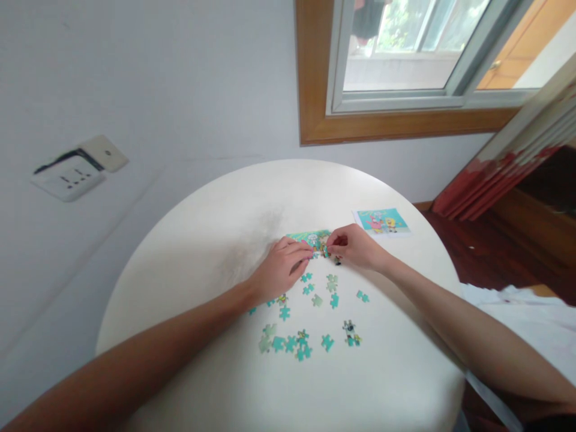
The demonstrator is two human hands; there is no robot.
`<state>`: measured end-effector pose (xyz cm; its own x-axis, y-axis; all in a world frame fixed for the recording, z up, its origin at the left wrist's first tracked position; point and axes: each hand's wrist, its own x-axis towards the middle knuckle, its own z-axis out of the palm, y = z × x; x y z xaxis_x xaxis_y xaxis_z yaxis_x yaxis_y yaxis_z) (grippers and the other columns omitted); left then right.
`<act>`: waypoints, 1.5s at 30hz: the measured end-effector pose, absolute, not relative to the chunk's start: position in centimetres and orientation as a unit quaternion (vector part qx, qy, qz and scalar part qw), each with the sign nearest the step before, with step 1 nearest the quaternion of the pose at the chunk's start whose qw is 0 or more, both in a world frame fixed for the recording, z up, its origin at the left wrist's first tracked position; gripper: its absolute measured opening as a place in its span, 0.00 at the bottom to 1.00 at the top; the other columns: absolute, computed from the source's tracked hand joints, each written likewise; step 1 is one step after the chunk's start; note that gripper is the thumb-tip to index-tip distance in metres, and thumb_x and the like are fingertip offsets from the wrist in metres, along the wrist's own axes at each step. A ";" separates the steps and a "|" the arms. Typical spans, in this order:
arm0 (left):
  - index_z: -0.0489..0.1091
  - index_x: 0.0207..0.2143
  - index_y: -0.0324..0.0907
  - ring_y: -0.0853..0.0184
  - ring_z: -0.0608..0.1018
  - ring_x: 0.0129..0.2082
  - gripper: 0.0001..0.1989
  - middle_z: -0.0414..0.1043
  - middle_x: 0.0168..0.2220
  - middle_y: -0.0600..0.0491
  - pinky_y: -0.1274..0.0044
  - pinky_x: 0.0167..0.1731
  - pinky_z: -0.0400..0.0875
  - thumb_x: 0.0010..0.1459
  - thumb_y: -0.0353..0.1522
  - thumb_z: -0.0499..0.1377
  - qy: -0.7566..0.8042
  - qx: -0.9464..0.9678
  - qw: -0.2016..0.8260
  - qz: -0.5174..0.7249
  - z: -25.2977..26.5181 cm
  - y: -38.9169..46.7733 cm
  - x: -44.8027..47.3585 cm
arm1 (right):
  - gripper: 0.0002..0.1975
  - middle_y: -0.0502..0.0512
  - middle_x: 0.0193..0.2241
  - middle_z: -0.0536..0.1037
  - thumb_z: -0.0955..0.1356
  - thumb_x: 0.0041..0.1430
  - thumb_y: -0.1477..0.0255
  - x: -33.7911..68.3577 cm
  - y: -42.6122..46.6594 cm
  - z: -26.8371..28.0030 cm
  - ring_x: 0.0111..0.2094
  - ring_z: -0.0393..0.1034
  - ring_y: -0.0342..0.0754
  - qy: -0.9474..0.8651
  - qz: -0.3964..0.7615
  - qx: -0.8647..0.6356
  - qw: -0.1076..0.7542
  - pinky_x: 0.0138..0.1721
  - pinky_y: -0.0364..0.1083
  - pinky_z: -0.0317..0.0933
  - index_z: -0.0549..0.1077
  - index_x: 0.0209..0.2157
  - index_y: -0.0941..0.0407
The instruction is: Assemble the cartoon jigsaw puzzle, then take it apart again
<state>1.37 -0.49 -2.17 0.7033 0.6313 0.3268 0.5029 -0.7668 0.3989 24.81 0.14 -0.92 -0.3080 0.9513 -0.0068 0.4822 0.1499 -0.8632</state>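
A partly joined jigsaw puzzle (302, 237) in teal, pink and yellow lies on the white round table (216, 240). My left hand (284, 267) rests over its left side, fingers stretched out and touching the joined pieces. At the puzzle's right edge, my right hand (353, 245) pinches a small puzzle piece (326, 251) between thumb and fingertips. Loose teal pieces (284, 312) are scattered nearer to me, below both hands. Part of the joined puzzle is hidden under my left hand.
A printed picture card (382, 221) with cartoon figures lies at the table's right. Two joined pieces with dark and yellow marks (351, 333) sit near the front right. Beyond the table are a wall, a window frame (315, 90) and a red-and-white curtain (486, 174).
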 end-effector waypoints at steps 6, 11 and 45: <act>0.73 0.48 0.46 0.59 0.68 0.50 0.13 0.73 0.51 0.53 0.62 0.52 0.62 0.65 0.31 0.53 0.314 0.921 0.116 0.202 -2.3 -0.6 1.3 | 0.07 0.53 0.22 0.78 0.67 0.50 0.75 23.3 -0.1 -1.2 0.23 0.68 0.43 -0.711 0.351 -0.532 0.296 0.25 0.41 0.58 0.78 0.27 0.60; 0.73 0.49 0.47 0.59 0.67 0.51 0.13 0.73 0.52 0.53 0.62 0.52 0.62 0.65 0.31 0.53 0.317 0.918 0.123 0.204 -2.3 -0.6 1.3 | 0.07 0.52 0.20 0.76 0.67 0.52 0.75 23.0 -0.1 -1.1 0.22 0.65 0.42 -0.736 0.315 -0.530 0.279 0.26 0.41 0.57 0.78 0.25 0.60; 0.72 0.50 0.47 0.59 0.68 0.51 0.14 0.72 0.53 0.52 0.63 0.52 0.61 0.65 0.32 0.52 0.321 0.915 0.135 0.203 -2.2 -0.7 1.3 | 0.09 0.52 0.27 0.77 0.64 0.56 0.75 25.1 0.6 -0.5 0.25 0.64 0.42 -0.723 0.187 -0.557 0.365 0.31 0.43 0.57 0.77 0.34 0.58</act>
<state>1.31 -0.72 -2.18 0.7112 0.6424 0.2857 0.5328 -0.7576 0.3770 25.10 0.58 -0.55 -0.1145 0.9410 0.3186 0.6676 0.3104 -0.6768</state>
